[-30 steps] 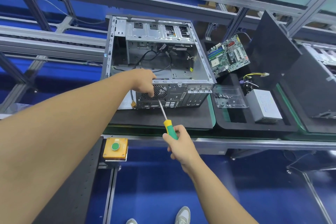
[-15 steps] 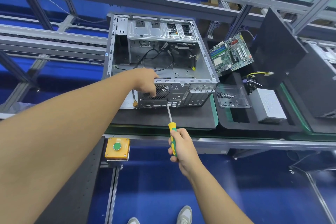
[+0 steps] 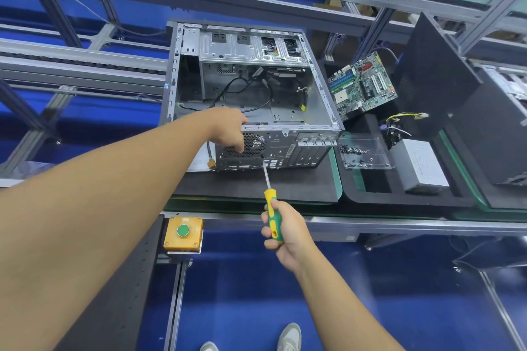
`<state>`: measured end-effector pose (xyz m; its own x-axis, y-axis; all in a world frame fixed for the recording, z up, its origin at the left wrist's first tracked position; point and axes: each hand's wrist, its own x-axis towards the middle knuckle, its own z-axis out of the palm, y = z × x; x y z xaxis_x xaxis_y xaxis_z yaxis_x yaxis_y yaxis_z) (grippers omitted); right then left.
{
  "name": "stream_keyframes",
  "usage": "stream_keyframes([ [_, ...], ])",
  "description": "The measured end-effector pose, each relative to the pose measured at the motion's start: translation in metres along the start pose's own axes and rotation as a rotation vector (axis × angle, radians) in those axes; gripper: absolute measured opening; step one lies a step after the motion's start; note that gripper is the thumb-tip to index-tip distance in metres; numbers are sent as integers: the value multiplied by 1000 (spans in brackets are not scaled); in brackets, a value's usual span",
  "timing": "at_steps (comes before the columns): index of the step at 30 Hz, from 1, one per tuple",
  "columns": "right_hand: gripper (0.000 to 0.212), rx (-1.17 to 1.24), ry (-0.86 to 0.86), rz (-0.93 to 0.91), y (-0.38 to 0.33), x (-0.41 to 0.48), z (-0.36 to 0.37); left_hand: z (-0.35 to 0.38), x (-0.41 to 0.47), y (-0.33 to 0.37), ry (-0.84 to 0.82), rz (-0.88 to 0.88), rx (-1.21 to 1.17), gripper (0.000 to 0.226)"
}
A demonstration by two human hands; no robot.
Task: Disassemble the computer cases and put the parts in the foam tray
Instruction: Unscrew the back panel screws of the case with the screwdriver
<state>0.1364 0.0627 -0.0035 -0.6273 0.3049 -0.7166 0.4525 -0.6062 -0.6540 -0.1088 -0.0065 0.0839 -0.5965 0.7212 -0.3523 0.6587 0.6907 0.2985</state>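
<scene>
— How far along is it?
— Nearest, the right hand [image 3: 285, 232] grips a screwdriver [image 3: 272, 208], its tip on the case [image 3: 285, 148] rear. The left hand [image 3: 231, 131] curls over the case edge. Beyond, the tray [image 3: 399, 199] holds the motherboard [image 3: 362, 85] and power supply [image 3: 419, 167]. Cables [image 3: 256, 94] remain inside.

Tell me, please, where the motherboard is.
Head view, right side: the motherboard leans in the foam tray, between the computer case and the black panel.
</scene>
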Motion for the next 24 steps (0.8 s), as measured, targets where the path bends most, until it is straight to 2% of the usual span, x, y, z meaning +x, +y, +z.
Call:
stream_keyframes([
  [5,20,429,-180,127,3,6,-5,0,-1,0,1,2,-14,59],
  [8,19,549,-275,174,7,7,3,0,0,0,-4,-4,-11,56],
  [10,20,441,-214,116,7,6,9,1,0,0,-6,-9,-14,54],
  [14,11,-226,186,-251,8,3,16,-1,-2,1,4,1,-33,69],
  [17,12,-558,286,-368,6,0,21,0,-2,2,5,-2,-31,72],
  [19,13,-543,215,-293,-1,-2,22,-1,-3,3,-1,-4,-30,72],
  [22,21,-310,75,-55,-17,-2,19,-1,-3,2,2,-4,-33,71],
  [24,29,-274,21,14,-18,-2,12,-1,-3,3,2,-3,-24,70],
])
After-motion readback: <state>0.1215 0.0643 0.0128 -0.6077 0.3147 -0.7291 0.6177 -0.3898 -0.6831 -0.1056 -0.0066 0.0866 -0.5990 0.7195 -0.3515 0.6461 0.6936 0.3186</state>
